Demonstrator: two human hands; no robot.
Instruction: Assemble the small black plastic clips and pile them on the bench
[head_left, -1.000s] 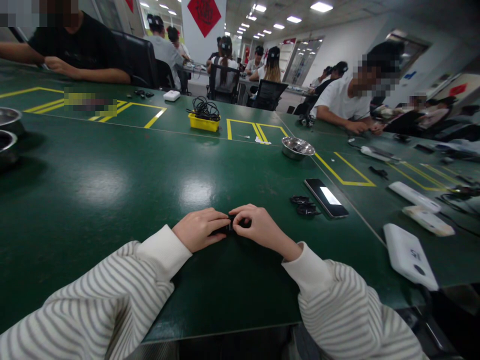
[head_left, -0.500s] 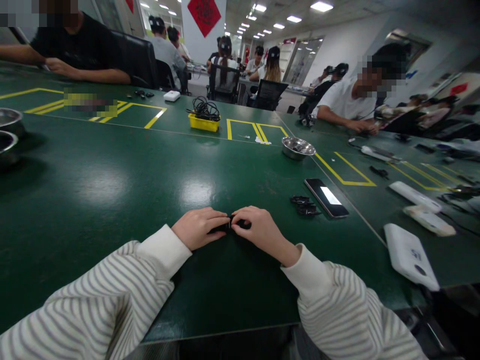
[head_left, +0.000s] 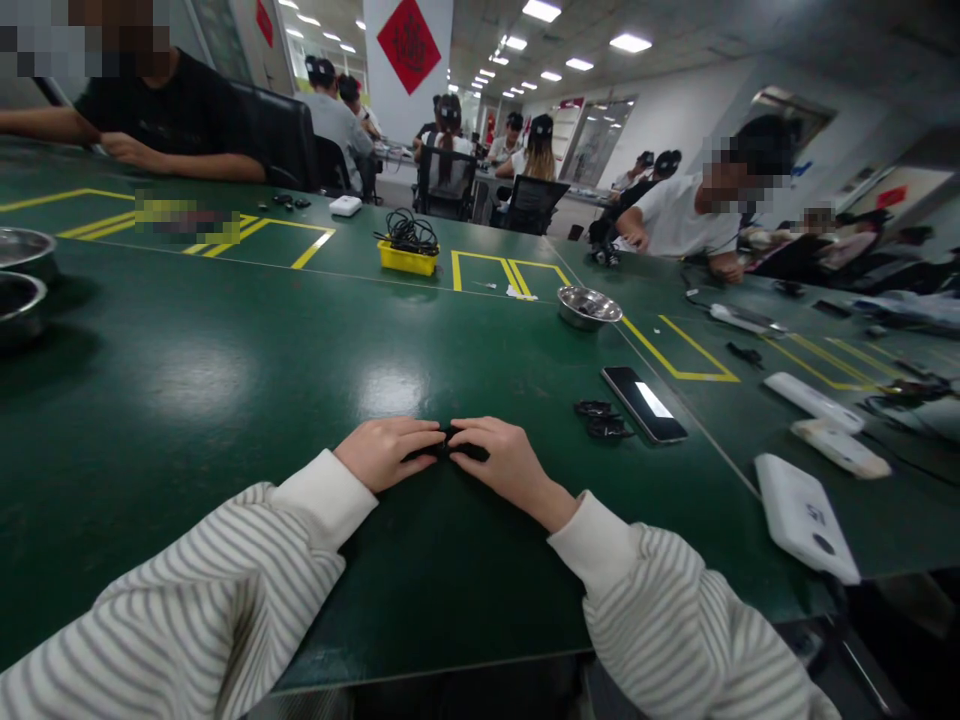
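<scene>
Two metal bowls (head_left: 21,322) stand at the left edge of the green worktop (head_left: 187,440). Then the left hand (head_left: 391,452) pinches a small black piece (head_left: 448,446), largely hidden by fingers, near the worktop's front edge. The right hand (head_left: 504,457) grips its other side, fingers narrow. Further right lie dark bundles (head_left: 609,428), a phone (head_left: 643,404) and a white device (head_left: 802,512).

smooth glossy tabletop (head_left: 225,450), shiny metal bowl (head_left: 590,317), yellow plastic bin (head_left: 407,261), matt cloth sleeves (head_left: 195,590), glassy phone screen (head_left: 654,400)
</scene>
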